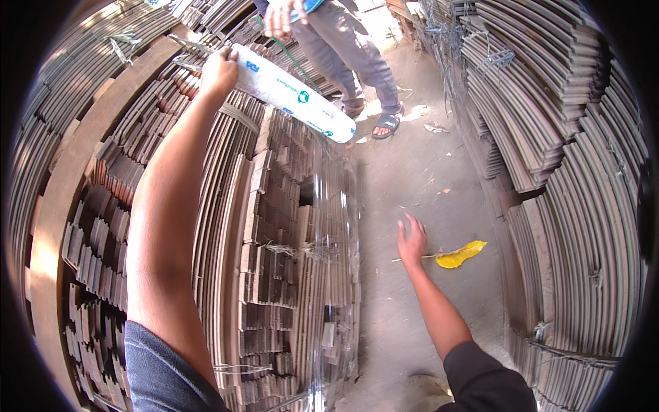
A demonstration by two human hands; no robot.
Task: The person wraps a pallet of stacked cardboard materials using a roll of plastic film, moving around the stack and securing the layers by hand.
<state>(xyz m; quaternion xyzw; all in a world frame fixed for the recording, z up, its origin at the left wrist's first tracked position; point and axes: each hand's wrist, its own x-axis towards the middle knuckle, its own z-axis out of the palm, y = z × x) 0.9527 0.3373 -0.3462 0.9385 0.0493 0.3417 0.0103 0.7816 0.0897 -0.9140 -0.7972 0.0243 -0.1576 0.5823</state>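
Observation:
A long white roll of stretch film (292, 93) with blue and green printing slants above the stacked tiles at the upper middle. My left hand (218, 72) is closed around its upper left end, the arm stretched far forward. Its lower right end hangs over the edge of the stack, near the other person's feet. Clear shiny film (322, 226) runs down the aisle side of the tile stack (264, 268). Over the walkway, my right hand (412, 242) is held with its fingers apart and nothing in it. Just beside it, a yellow leaf (461, 255) lies on the ground.
Facing me at the far end stands another person in grey trousers (336, 51) and dark sandals, one hand (280, 17) beside something blue. Tall tile stacks (583, 206) line the right of the grey walkway (432, 178). A wooden beam (58, 199) runs along the left.

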